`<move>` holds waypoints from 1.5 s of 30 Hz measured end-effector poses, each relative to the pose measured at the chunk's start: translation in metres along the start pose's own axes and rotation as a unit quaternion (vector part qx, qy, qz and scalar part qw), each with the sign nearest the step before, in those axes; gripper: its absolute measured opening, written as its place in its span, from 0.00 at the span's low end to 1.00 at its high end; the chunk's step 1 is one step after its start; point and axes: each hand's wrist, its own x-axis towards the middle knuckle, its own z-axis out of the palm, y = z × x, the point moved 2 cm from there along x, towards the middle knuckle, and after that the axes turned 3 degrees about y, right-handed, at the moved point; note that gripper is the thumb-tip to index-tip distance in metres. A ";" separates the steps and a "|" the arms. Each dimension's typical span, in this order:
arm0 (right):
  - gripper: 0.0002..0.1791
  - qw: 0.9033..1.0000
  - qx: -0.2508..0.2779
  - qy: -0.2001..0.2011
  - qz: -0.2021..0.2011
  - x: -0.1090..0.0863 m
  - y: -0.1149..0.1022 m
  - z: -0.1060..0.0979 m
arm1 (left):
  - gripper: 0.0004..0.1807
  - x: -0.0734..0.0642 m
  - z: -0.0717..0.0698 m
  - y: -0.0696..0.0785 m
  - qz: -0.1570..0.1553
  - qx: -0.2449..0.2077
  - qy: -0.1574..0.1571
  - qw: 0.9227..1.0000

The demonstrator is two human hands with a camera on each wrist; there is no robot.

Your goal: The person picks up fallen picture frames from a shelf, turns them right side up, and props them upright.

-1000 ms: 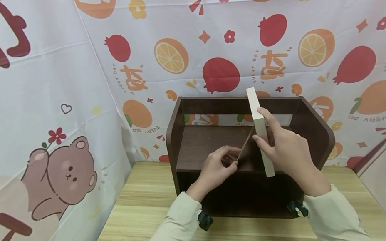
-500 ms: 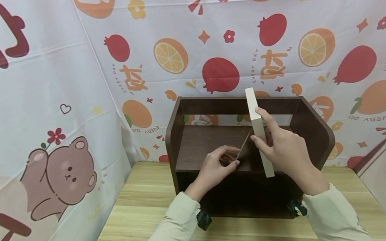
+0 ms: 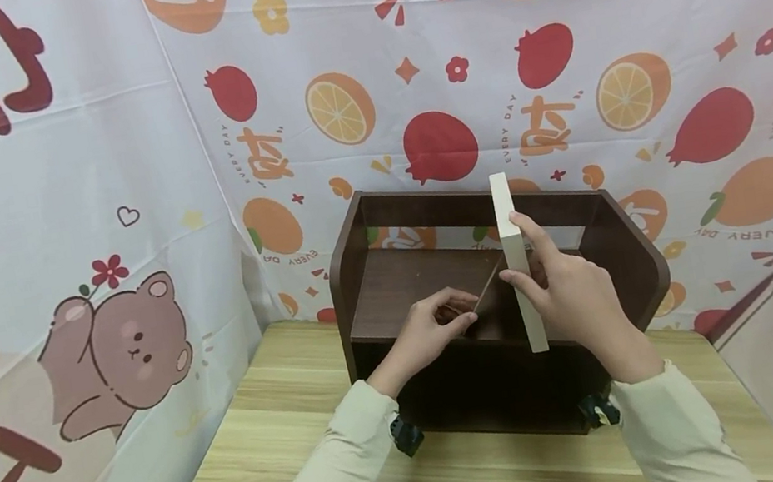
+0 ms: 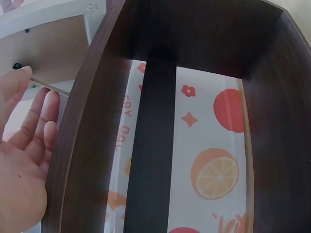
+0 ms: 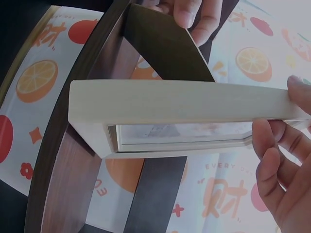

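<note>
A white picture frame stands upright, edge-on in the head view, on the upper board of a dark brown desktop shelf. My right hand grips it by its side edge, thumb on one face and fingers on the other. Behind it, a thin brown easel leg slants out from the frame's back. The left hand pinches this leg between thumb and fingers. In the left wrist view, the frame's brown backing shows past the shelf edge, with the left palm turned toward the camera.
The shelf's tall side panels flank both hands, and a rail runs along its back. Below is a dark lower compartment. The shelf stands on a wood-grain table against fruit-printed cloth.
</note>
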 end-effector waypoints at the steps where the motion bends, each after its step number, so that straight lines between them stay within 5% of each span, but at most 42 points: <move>1: 0.39 1.000 0.002 0.000 -0.003 0.000 0.001 0.000 | 0.14 0.000 0.000 0.000 -0.003 -0.004 -0.001 1.000; 23: 0.32 1.000 0.019 0.017 -0.007 0.005 0.000 0.004 | 0.13 0.015 -0.008 0.000 -0.054 -0.056 -0.021 0.997; 45: 0.32 0.999 0.011 -0.045 0.015 0.015 -0.005 0.002 | 0.11 0.032 -0.014 0.003 -0.053 -0.028 -0.047 0.997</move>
